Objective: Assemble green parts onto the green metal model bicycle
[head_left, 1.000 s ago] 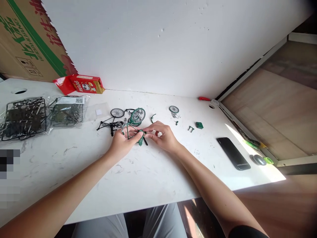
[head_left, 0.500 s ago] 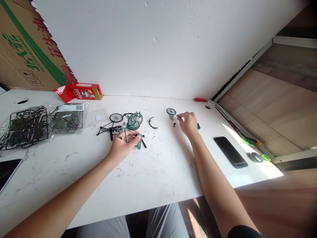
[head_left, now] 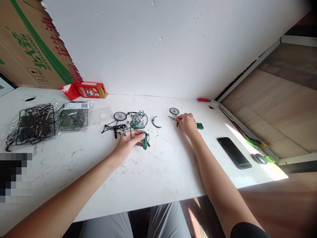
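Spreading from the near edge to the white panel at the far edge, the table carries everything in hand. At its far-left corner stands the cardboard box. The left hand, left of the middle, has thumb and fingers closed on the green model bicycle, beside the black model bicycle. Towards the far edge, right of centre, the right hand has its fingertips drawn together beside a silver part; whether they grip anything I cannot tell. Just beyond lies a loose wheel, and under the fingertips a tiny black part.

A light left-hand grip should suit best, as the thin frame looks easy to bend. For the right, pinching one piece squarely with the fingertips, without sweeping its neighbours aside, seems wise.

One second ago both hands met at the green model bicycle; now the right is among the loose pieces, and the small green bracket seen there is out of sight, probably behind it.
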The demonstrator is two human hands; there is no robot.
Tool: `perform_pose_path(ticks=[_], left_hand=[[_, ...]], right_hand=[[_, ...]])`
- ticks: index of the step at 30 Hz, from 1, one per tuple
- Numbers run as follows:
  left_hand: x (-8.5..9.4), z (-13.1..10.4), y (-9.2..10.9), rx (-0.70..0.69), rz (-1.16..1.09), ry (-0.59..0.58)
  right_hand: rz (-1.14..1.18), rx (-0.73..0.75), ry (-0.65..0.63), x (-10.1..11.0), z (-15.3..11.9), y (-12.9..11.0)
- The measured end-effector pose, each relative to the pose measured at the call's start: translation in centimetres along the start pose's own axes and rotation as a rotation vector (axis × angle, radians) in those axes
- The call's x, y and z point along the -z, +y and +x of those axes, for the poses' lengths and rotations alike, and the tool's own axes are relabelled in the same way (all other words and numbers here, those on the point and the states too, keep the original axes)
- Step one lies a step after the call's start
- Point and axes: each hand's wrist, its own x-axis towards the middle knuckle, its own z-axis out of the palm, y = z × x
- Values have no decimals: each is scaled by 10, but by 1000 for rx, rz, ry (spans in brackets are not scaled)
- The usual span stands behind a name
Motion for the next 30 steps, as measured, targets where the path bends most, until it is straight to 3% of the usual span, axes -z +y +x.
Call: perform_pose_path(ticks=[10,14,17,22,26,30], left_hand=[[-2,-5,1,105,-38,-102],[-1,-4,1,107,-23,-117],[-1,-3,1,106,-29,-132],[-4,-2,1,118,-51,-72],[-8,-3,1,27,-79,-93],[-10,-4,0,-20,-128,-86]], right_hand=[[-45,-27,-6,-5,3,-8],[198,28,112,-2,-1,-13],[534,107,123,3,-15,-41],[878,288,-86,17,-62,-114],[849,409,7,23,-95,-148],[759,498,95,17,-104,-155]])
